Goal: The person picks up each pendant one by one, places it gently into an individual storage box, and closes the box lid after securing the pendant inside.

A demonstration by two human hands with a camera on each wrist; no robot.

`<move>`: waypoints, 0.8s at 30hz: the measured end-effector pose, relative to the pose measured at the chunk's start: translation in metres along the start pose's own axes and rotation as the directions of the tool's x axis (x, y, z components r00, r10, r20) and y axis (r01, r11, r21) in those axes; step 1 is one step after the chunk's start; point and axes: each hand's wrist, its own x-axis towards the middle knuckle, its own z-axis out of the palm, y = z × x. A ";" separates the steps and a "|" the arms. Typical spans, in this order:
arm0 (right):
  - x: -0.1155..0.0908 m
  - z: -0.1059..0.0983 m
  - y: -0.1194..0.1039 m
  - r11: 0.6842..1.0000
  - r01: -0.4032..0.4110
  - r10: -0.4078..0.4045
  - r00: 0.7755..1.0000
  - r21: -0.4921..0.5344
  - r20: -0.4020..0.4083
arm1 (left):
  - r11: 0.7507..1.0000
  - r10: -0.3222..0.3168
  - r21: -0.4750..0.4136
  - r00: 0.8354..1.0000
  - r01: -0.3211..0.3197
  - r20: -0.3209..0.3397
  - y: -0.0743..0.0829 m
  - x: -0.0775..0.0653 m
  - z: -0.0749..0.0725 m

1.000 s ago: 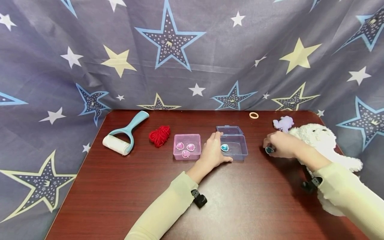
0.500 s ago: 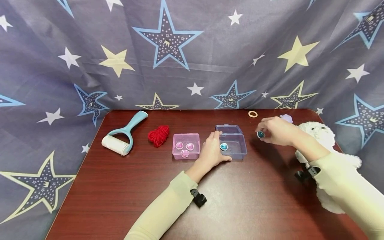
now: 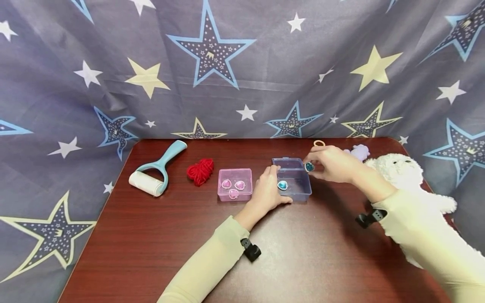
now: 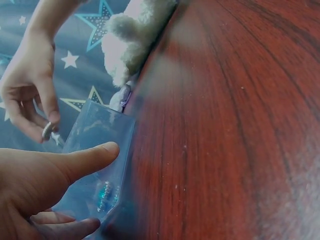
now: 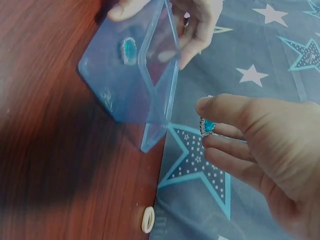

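Note:
My left hand (image 3: pixel 267 189) holds the left side of a see-through blue plastic box (image 3: pixel 299 194), thumb at its near side and fingers at its far side. The box stands with its lid folded back. Inside lies a blue gem with a beaded silver rim (image 3: pixel 282 185), also visible through the wall in the right wrist view. My right hand (image 3: pixel 333 165) pinches a second blue gem (image 5: pixel 208 126) between thumb and fingers, above the box's right back corner. To the left, a pink plastic box (image 3: pixel 235 198) contains three pink gems (image 3: pixel 240 185).
A ball of red yarn (image 3: pixel 200 171) and a lint roller (image 3: pixel 161 166) lie at the left. Behind my right hand are a wooden ring (image 3: pixel 319 143) and a small purple toy (image 3: pixel 360 152). A white plush toy (image 3: pixel 398 168) lies at the right, partly under my right arm.
My right hand has risen and moved left from beside the plush toy to the blue box, carrying the blue gem. The left hand has stayed on the box.

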 end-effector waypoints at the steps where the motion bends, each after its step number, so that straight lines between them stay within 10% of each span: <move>1: 0.002 0.001 -0.001 1.000 0.012 -0.012 1.000 0.003 -0.003 | 1.000 0.000 0.000 1.000 0.000 0.001 0.000 0.000 0.000; 24: 0.025 0.030 -0.017 0.989 0.143 -0.145 0.973 0.024 0.177 | 1.000 -0.016 -0.015 1.000 0.016 0.015 0.000 0.000 -0.001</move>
